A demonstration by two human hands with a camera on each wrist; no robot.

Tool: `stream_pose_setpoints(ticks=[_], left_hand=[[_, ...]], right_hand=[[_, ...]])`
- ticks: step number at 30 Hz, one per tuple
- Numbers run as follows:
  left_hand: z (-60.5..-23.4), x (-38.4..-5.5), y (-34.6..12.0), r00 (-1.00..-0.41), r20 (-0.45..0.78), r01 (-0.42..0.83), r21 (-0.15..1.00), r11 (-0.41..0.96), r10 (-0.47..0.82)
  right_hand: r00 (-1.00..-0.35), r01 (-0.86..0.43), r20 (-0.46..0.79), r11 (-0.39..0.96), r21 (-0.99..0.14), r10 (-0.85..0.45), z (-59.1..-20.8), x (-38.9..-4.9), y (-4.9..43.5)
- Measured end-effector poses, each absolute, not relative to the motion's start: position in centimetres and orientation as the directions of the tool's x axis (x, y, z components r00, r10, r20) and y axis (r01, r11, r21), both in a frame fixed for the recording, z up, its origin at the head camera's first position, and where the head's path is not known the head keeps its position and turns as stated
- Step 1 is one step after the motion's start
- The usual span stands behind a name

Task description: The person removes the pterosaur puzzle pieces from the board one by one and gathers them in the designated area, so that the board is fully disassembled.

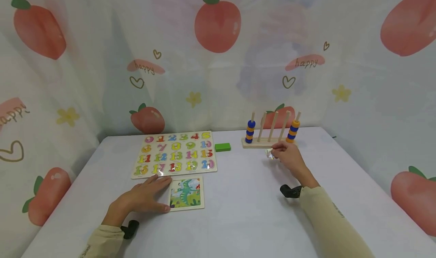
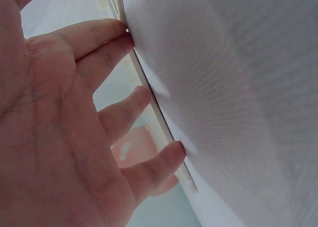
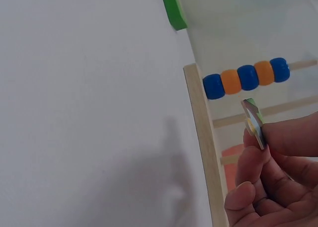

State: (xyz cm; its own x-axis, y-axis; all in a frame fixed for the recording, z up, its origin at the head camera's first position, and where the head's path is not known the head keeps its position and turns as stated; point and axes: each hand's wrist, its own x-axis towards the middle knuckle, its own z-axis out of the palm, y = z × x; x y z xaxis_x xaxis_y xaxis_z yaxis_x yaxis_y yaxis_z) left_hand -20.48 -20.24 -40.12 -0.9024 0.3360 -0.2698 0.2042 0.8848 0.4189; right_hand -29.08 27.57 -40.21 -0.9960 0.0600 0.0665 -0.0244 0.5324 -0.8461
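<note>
My left hand [image 1: 144,195] lies with fingers spread beside a small framed dinosaur puzzle [image 1: 185,193]; its thumb tip reaches the puzzle's lower left corner. In the left wrist view, the fingertips [image 2: 171,155] touch a thin board edge. Above that hand in the head view lies a number puzzle board [image 1: 174,155] with colourful numerals. My right hand [image 1: 289,157] pinches a small flat puzzle piece [image 3: 253,122] between thumb and fingers, held up off the table. Just behind it stands a wooden bead rack [image 1: 260,145] with upright pegs.
Blue and orange beads [image 1: 250,132] fill the rack's left peg, and similar beads [image 1: 292,131] fill its right peg. A green block [image 1: 223,147] lies between number board and rack. A fruit-printed curtain [image 1: 218,80] hangs behind the white table [image 1: 238,220].
</note>
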Motion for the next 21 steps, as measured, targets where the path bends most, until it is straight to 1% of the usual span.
stream_pose_setpoints(ticks=[8, 21], left_hand=[[-40.1, -20.4, -20.2, -0.904, -0.274, 0.194, 0.418, 0.887, 0.327], [-40.3, -20.6, -20.2, -0.902, -0.274, 0.198, 0.426, 0.883, 0.334]], right_hand=[[-0.992, -0.053, 0.107, 0.544, -0.838, 0.067, -40.3, -29.5, 29.2], [-0.992, 0.024, 0.059, 0.613, -0.79, 0.115, -40.2, -29.5, 31.7]])
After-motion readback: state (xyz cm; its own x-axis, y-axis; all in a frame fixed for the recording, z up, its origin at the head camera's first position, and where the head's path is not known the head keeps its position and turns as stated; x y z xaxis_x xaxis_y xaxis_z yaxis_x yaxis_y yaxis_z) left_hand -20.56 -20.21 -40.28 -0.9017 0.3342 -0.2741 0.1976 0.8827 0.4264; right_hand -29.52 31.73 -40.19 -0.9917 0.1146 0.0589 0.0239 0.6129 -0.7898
